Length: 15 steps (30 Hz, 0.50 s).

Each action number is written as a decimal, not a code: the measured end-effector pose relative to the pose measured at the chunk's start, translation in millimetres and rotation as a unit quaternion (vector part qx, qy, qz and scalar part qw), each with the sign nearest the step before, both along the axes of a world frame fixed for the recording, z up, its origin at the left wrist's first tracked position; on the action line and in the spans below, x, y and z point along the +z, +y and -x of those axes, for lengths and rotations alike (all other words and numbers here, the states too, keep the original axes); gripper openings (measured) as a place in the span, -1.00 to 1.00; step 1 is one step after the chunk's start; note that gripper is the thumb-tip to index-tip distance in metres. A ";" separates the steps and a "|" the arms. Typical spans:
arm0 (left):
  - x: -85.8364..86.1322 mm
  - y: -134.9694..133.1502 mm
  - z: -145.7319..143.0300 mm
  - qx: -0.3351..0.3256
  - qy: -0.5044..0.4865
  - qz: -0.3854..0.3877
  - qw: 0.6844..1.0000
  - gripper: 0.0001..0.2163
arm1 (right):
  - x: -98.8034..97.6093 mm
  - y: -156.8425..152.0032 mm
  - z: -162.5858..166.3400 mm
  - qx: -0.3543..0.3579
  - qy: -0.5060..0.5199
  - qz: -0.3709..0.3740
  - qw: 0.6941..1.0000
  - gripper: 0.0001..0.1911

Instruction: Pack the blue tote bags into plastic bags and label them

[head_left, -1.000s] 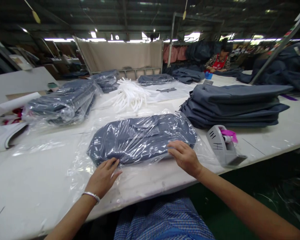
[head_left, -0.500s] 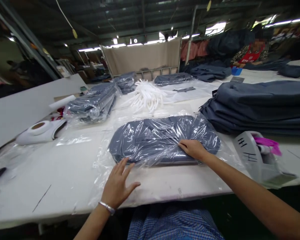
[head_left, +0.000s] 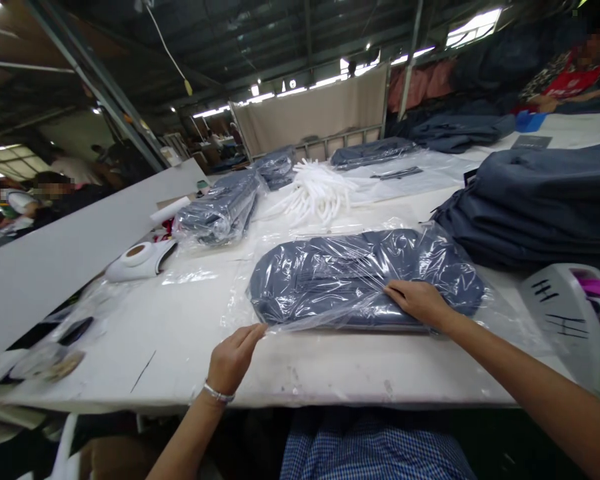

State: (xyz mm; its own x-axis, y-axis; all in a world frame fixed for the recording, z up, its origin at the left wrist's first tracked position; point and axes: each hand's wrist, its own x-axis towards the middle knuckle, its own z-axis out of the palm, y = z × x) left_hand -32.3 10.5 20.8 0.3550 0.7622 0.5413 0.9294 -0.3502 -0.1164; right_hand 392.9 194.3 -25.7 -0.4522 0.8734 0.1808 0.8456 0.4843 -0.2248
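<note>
A folded dark blue-grey garment (head_left: pixel 325 267) lies inside a clear plastic bag (head_left: pixel 300 307) on the white table in front of me. My left hand (head_left: pixel 235 353), with a silver bracelet at the wrist, pinches the bag's near left edge and draws the film taut. My right hand (head_left: pixel 417 300) has its fingers closed on the film near the middle front of the bag, over the garment. Between both hands the plastic forms a stretched fold along the near side.
A tape dispenser (head_left: pixel 555 313) stands at the right, before a stack of dark garments (head_left: pixel 550 207). Bagged garments (head_left: pixel 220 207) and a bundle of white strips (head_left: pixel 320 193) lie behind. A white tape roll (head_left: pixel 137 255) is at the left. A person in a red apron (head_left: pixel 575 80) is at the far right.
My left hand was spread beside the bag's near left corner; its fingers have closed on the film and pulled it tight. My right hand keeps its hold. The view has turned left.
</note>
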 end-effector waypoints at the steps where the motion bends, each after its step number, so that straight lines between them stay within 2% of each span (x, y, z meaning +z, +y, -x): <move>1: 2.8 7.9 4.0 -0.001 0.004 0.004 1.000 -0.72 | -0.2 0.4 -0.1 0.000 0.001 0.001 1.000 -0.63; 4: 14.7 30.4 11.3 0.012 0.004 0.046 0.999 -0.73 | -0.1 1.0 -0.6 -0.001 0.004 0.007 1.000 -0.63; 7: 30.0 44.4 9.9 0.054 0.005 0.072 0.996 -0.78 | -0.4 0.7 -0.8 -0.003 0.010 0.009 1.000 -0.62; 10: 39.5 45.7 7.8 0.079 -0.001 0.091 0.993 -0.77 | -2.7 0.8 -1.0 -0.003 0.017 0.007 1.000 -0.64; 15: 38.4 39.2 14.2 0.092 -0.062 0.164 0.980 -0.74 | -6.8 2.2 -2.0 0.000 0.030 0.013 0.999 -0.64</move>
State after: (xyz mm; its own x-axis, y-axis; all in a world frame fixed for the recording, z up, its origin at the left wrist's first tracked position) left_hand -46.5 49.7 59.2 0.1427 0.9474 0.2866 0.9802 -0.1754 0.0918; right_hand 394.9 196.4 -32.6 -0.4420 0.8778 0.1847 0.8296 0.4783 -0.2882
